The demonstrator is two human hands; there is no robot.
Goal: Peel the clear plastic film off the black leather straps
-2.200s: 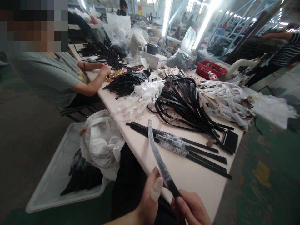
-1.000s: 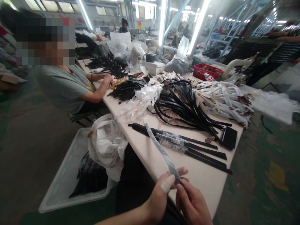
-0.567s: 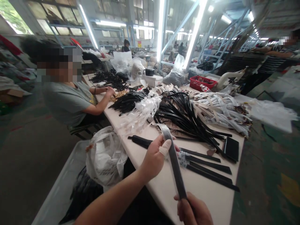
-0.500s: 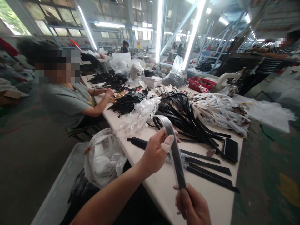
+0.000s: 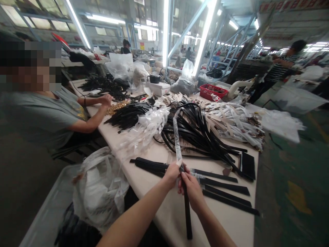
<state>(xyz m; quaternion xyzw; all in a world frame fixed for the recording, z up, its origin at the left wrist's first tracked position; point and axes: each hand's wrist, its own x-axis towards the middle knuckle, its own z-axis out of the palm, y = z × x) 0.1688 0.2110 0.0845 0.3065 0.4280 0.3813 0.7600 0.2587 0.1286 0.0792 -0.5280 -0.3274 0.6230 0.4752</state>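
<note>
A long black strap (image 5: 188, 216) runs between my hands, its upper stretch covered by a shiny clear plastic film (image 5: 177, 139) that curves up over the black pile. My left hand (image 5: 172, 174) pinches it where the film meets the bare black part. Just below, almost touching, my right hand (image 5: 192, 188) is closed around the same strap, whose bare end hangs down over the table (image 5: 169, 209). Under and beside my hands lie several flat black straps (image 5: 226, 185), with crinkled clear plastic around their middles.
Behind my hands are a heap of long black straps (image 5: 203, 127), white-wrapped strips (image 5: 239, 120) and loose clear film (image 5: 149, 125). A red basket (image 5: 213, 92) stands farther back. At left a co-worker (image 5: 48, 113) sits by gold-coloured pieces (image 5: 118, 107); a plastic bag (image 5: 100, 188) sits below the table edge.
My right hand has moved up the strap to meet my left hand, which has come lower. The strap's lower end now hangs bare of film. The view has shifted slightly right.
</note>
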